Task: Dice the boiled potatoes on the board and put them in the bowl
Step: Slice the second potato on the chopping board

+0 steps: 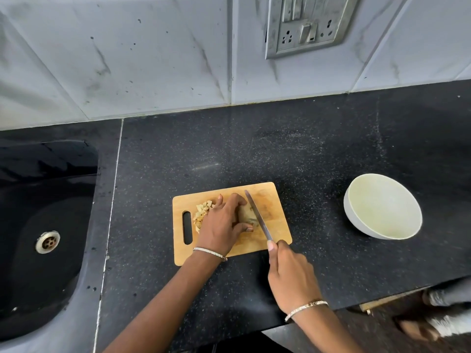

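A wooden cutting board [276, 200] lies on the black counter. My left hand [223, 221] presses down on a whole boiled potato [246, 214] in the board's middle. A pile of diced potato [202, 211] sits just left of that hand, near the board's handle slot. My right hand [290, 273] grips a knife [257, 215] by the handle, its blade resting along the potato's right side and pointing away from me. A white bowl [356, 217] stands on the counter to the right of the board, with nothing in it.
A black sink [38, 225] with a metal drain [48, 242] fills the left side. The tiled wall with a socket panel [305, 24] rises behind the counter [254, 143]. The counter's front edge runs close below my right wrist.
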Available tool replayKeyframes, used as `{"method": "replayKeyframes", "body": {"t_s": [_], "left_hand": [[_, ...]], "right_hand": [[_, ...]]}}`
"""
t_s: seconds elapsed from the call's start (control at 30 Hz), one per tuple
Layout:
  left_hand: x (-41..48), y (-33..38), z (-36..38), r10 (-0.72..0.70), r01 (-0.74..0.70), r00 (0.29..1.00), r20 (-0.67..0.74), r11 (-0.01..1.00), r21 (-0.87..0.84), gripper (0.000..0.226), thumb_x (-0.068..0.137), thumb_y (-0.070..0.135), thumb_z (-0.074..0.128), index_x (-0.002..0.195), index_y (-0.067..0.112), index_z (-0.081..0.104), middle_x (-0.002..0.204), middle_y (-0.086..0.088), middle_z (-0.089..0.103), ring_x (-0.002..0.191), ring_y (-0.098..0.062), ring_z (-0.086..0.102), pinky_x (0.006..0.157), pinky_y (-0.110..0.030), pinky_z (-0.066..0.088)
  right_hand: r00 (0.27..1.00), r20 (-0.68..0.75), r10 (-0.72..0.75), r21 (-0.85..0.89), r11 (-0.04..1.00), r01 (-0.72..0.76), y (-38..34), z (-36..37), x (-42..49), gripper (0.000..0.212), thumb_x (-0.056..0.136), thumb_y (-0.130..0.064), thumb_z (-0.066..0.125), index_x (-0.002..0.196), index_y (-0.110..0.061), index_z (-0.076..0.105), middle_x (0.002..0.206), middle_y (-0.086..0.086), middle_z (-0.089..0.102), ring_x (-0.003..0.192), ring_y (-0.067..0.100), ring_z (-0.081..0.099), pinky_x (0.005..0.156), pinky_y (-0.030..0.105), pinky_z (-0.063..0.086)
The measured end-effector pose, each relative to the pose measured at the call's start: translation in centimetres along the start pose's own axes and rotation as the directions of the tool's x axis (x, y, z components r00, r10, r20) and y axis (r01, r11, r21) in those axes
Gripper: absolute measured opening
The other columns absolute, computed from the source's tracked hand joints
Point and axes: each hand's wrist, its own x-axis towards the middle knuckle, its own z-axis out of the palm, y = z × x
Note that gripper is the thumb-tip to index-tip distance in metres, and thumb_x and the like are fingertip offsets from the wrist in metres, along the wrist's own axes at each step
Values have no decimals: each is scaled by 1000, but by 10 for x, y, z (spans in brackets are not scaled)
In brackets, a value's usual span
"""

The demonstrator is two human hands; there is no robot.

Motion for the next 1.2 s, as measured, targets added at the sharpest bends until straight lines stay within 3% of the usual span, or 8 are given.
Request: {"method": "replayKeyframes", "body": {"t_s": [0.17,0.37,0.63,1.2], "left_hand": [[-2,2,-1,-20,18,999,49,998,53,49,82,43,70,124,30,48,123,2,63,138,-31,36,84,-40,47],[-1,1,-1,-23,18,996,81,998,62,52,87,39,66,134,25,46,133,0,59,141,-29,29,92,-41,45],[-1,8,0,-72,66,994,87,995,69,51,89,33,64,135,25,44,132,-11,57,137,-33,35,88,-41,44],[-1,5,-6,-58,60,998,37,997,-39,55,79,35,75,129,20,55,127,2,63,139,-30,33,98,-39,41]], "right_hand": [[1000,3,2,-5,1000,-2,-6,-3,1,35,102,-45,19,89,-22,41,81,3,62,83,35,65,60,41,43],[998,15,53,-92,994,-52,-23,3,13,38,104,-43,19,108,-17,46,99,10,66,94,37,65,61,37,37],[998,21,66,-139,988,-62,-25,12,26,37,104,-41,19,112,-16,45,102,9,67,97,35,65,61,35,35],[994,57,96,-175,981,-84,-13,20,3,43,104,-45,17,125,-17,43,105,8,69,102,34,67,72,41,52]]}}
